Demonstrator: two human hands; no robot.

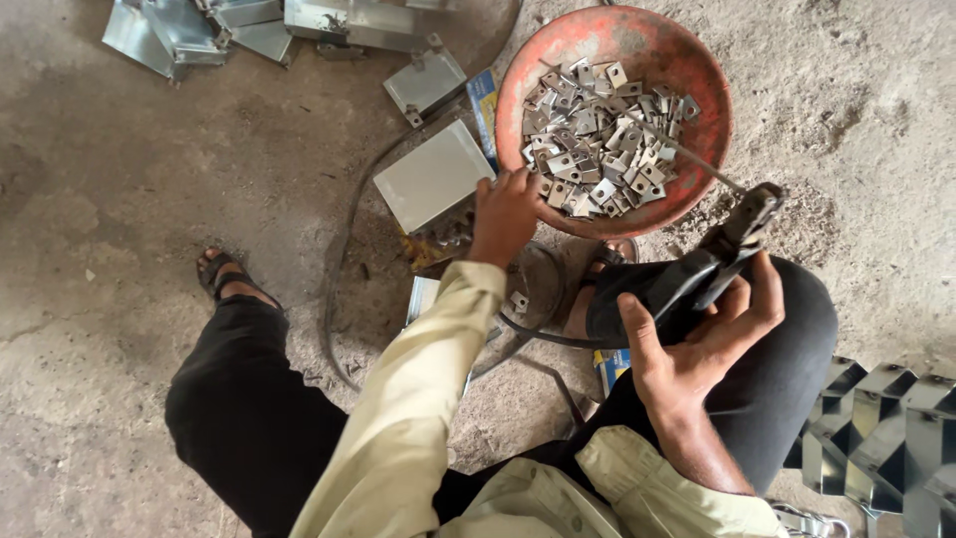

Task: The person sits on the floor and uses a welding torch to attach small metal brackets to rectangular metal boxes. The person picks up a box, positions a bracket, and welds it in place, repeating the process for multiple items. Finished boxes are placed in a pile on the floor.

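Floor [149, 199] left open; bowl [697, 60] blocks fwd.

A single head-worn camera looks almost straight down from above the seated person, close over their lap and outstretched arms. It faces the concrete floor [129, 199] ahead of the knees, taking in ground from the red bowl [687, 60] at the top edge to the shirt at the bottom.

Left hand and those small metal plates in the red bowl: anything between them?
Nothing visible does. The left hand rests at the near rim of the red bowl, its fingers already beside the small metal plates.
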